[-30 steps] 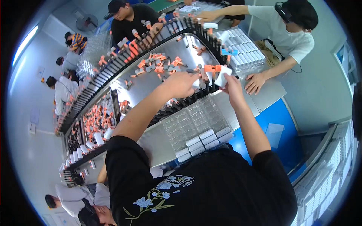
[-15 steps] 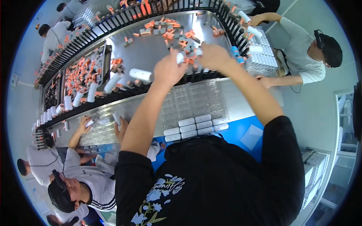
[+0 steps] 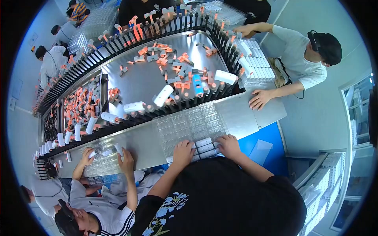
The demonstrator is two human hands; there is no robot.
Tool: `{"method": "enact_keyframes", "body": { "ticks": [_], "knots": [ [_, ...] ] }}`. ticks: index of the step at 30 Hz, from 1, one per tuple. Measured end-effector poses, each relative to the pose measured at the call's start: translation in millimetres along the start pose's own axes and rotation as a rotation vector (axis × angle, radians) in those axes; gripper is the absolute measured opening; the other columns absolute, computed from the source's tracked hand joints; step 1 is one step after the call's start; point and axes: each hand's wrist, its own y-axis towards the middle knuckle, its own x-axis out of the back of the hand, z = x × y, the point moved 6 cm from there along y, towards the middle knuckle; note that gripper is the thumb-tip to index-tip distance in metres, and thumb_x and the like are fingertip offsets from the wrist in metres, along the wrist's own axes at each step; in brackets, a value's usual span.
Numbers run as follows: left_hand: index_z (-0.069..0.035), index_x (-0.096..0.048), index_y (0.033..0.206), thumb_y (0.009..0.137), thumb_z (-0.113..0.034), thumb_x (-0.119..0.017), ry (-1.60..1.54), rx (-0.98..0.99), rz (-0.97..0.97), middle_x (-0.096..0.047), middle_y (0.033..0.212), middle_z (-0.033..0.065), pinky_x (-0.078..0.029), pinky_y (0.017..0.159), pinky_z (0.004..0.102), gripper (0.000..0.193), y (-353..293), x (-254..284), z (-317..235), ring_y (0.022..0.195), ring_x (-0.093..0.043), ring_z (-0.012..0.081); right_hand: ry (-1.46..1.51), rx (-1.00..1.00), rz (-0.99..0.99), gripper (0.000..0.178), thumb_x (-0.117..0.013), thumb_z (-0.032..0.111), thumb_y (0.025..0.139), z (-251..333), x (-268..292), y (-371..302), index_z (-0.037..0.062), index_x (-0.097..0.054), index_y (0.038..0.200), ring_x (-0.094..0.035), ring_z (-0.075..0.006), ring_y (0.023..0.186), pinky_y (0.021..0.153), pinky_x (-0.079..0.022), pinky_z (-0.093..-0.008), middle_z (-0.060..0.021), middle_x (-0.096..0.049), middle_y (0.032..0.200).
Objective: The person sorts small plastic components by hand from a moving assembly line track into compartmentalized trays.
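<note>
Several white oblong casings (image 3: 204, 148) lie in rows in the near part of a clear plastic blister tray (image 3: 189, 122), close in front of my body. My left hand (image 3: 183, 153) is at the left ends of these casings, its fingers curled over them. On the right side of the same group is my right hand (image 3: 229, 146), fingers bent down against the casings. The fingertips of both hands are partly hidden. Beyond the tray, a white casing (image 3: 163, 95) sits tilted on a black peg rail, and another white casing (image 3: 226, 76) rests farther right on it.
A metal tray (image 3: 134, 80) holds scattered orange and grey clips, with a blue piece (image 3: 197, 85) by its near edge. Black pegs (image 3: 177, 99) ring it. At right, a co-worker's hand (image 3: 260, 99) rests on the metal bench; at left, another co-worker's hand (image 3: 126, 160) holds a white casing.
Both my hands have come back from the peg rail to the casings in the near tray. White casings now sit on pegs where my hands were. The whole view has shifted.
</note>
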Motion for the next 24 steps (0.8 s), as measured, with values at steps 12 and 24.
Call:
{"method": "enact_keyframes", "body": {
  "ticks": [12,24],
  "knots": [
    [-0.008,-0.06,0.125,0.105,-0.026,-0.043,-1.15,0.411,-0.459,-0.062,0.107,0.0081,-0.048,0.086,0.0363,0.031,9,83,39,0.097,-0.06,0.0199,0.344,-0.097,-0.046,0.035,-0.056,0.014,0.095,1,61,-13,-0.0025,-0.053,0.126,-0.061,-0.0458,0.105,0.09,-0.049,-0.0486,-0.0292,-0.06,0.117],
    [-0.001,-0.055,0.13,0.087,-0.03,-0.062,-0.101,0.337,-0.355,-0.066,0.112,0.0251,-0.05,0.088,0.0473,0.052,143,224,121,0.103,-0.065,0.0394,0.919,-0.041,-0.647,0.043,-0.064,0.007,0.095,-38,163,64,-0.0025,-0.049,0.134,-0.05,-0.0124,0.114,0.097,-0.041,-0.0274,-0.0072,-0.055,0.121]
  ]
}}
